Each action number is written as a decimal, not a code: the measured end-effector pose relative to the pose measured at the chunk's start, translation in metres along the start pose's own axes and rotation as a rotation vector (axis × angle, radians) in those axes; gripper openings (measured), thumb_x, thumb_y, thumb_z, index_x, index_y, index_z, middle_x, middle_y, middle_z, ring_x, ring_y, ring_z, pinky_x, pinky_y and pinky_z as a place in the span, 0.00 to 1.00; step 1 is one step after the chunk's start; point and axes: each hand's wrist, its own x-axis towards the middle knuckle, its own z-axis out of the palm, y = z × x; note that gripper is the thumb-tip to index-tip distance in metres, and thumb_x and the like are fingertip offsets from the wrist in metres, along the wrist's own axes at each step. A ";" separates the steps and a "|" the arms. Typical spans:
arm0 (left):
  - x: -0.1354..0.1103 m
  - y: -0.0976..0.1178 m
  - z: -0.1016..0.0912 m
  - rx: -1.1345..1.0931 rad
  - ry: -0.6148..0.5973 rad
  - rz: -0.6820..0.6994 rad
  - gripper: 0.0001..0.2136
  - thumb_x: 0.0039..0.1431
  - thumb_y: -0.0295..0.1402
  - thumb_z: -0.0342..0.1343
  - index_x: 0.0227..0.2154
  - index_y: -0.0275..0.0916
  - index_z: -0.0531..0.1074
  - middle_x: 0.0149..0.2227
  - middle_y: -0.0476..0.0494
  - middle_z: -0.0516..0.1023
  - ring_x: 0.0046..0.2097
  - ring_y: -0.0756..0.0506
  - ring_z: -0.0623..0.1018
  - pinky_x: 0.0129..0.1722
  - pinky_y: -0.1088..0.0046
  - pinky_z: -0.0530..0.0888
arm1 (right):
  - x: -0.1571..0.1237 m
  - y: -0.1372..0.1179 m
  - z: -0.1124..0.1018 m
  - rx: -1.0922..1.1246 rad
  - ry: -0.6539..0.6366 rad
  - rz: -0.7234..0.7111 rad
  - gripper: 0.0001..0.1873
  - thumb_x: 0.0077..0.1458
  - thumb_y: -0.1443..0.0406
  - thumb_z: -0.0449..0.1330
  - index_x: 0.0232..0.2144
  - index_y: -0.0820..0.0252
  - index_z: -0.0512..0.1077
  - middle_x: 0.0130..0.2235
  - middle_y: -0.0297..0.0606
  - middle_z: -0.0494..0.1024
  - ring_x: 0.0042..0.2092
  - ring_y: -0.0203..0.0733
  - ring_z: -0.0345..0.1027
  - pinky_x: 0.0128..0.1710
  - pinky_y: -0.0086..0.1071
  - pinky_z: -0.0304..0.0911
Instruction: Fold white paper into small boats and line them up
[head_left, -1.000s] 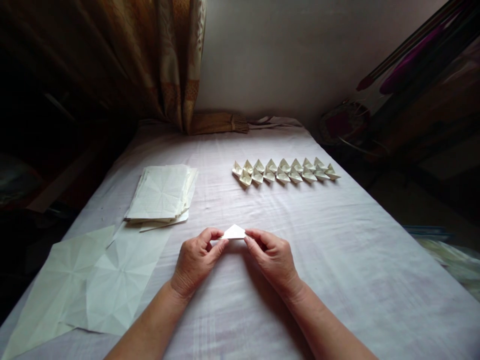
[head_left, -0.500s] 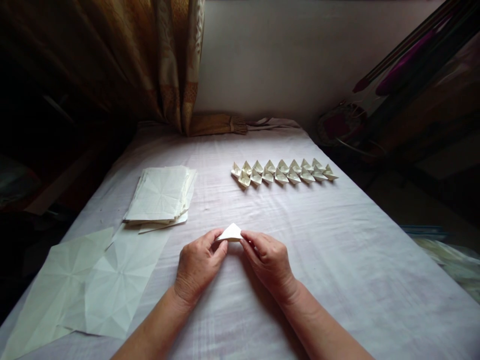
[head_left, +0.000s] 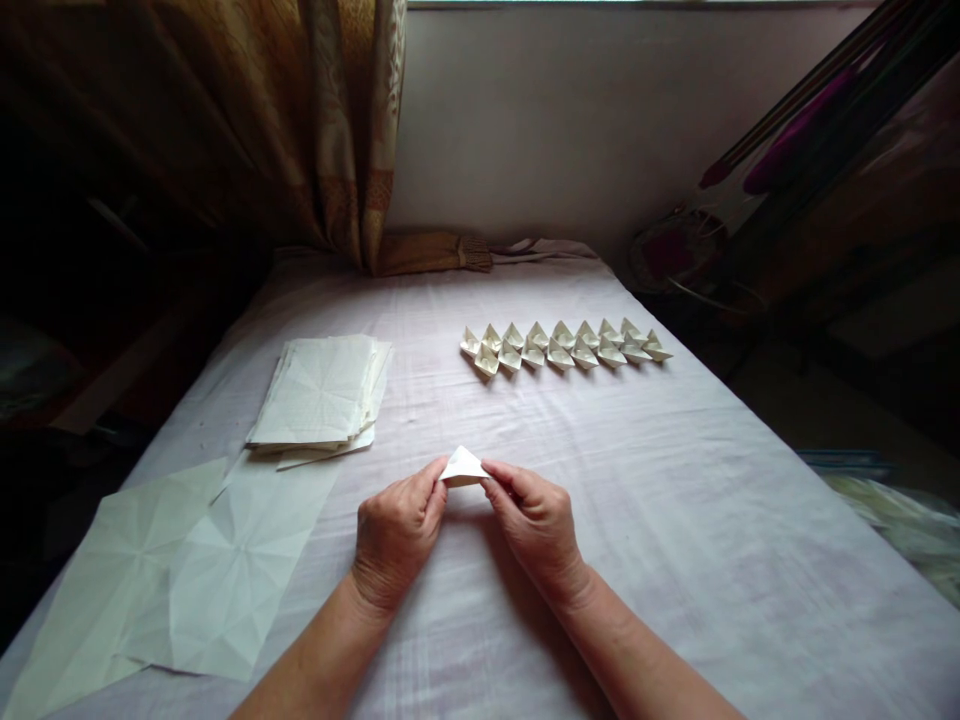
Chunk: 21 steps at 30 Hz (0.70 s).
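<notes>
Between my two hands is a small white folded paper boat (head_left: 464,465), its pointed peak facing up and away from me. My left hand (head_left: 400,530) pinches its left corner between thumb and fingers. The right corner is gripped the same way by my right hand (head_left: 534,522). Both hands are just above the cloth, close together. Beyond them, two rows of small folded paper boats (head_left: 561,354) stand side by side, each with a raised point.
A stack of creased paper sheets (head_left: 315,390) lies on the left of the cloth-covered bed (head_left: 675,560). Nearer me are loose creased sheets (head_left: 225,570), overlapping. A patterned curtain (head_left: 352,130) hangs at the back left, before a pale wall (head_left: 540,120).
My left thumb and fingers have shifted slightly at the paper's left corner, and its lower edge has opened a little more. The view has tilted very slightly; the rest lies as before.
</notes>
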 end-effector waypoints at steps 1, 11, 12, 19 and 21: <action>0.000 0.000 0.000 -0.009 -0.023 -0.026 0.14 0.62 0.29 0.50 0.46 0.37 0.78 0.36 0.41 0.84 0.30 0.45 0.82 0.29 0.75 0.73 | 0.000 -0.001 0.000 -0.004 -0.004 -0.027 0.09 0.58 0.68 0.59 0.39 0.57 0.79 0.35 0.38 0.83 0.32 0.41 0.79 0.34 0.30 0.75; 0.000 0.007 0.001 -0.229 -0.167 -0.268 0.17 0.64 0.34 0.47 0.49 0.41 0.77 0.41 0.41 0.83 0.37 0.42 0.83 0.39 0.70 0.77 | 0.000 -0.006 0.001 -0.096 -0.055 -0.247 0.13 0.61 0.71 0.57 0.44 0.56 0.77 0.40 0.41 0.83 0.39 0.42 0.79 0.41 0.32 0.76; 0.000 0.009 0.000 -0.256 -0.176 -0.299 0.17 0.64 0.35 0.47 0.49 0.41 0.77 0.42 0.41 0.83 0.39 0.41 0.83 0.40 0.69 0.77 | 0.000 -0.006 0.001 -0.100 -0.061 -0.254 0.14 0.60 0.71 0.57 0.45 0.55 0.77 0.41 0.41 0.83 0.40 0.42 0.79 0.41 0.32 0.76; 0.008 0.023 -0.009 -0.515 -0.320 -0.544 0.22 0.64 0.41 0.43 0.52 0.37 0.74 0.23 0.46 0.80 0.24 0.45 0.78 0.29 0.71 0.74 | 0.001 -0.006 0.000 -0.131 -0.051 -0.298 0.15 0.60 0.72 0.56 0.47 0.55 0.76 0.42 0.42 0.82 0.40 0.41 0.79 0.40 0.32 0.76; 0.008 0.026 -0.010 -0.621 -0.368 -0.616 0.23 0.64 0.43 0.43 0.53 0.37 0.73 0.16 0.51 0.73 0.18 0.47 0.74 0.25 0.73 0.72 | 0.001 -0.007 0.000 -0.138 -0.030 -0.301 0.14 0.60 0.71 0.57 0.46 0.56 0.76 0.40 0.42 0.83 0.39 0.42 0.79 0.39 0.32 0.76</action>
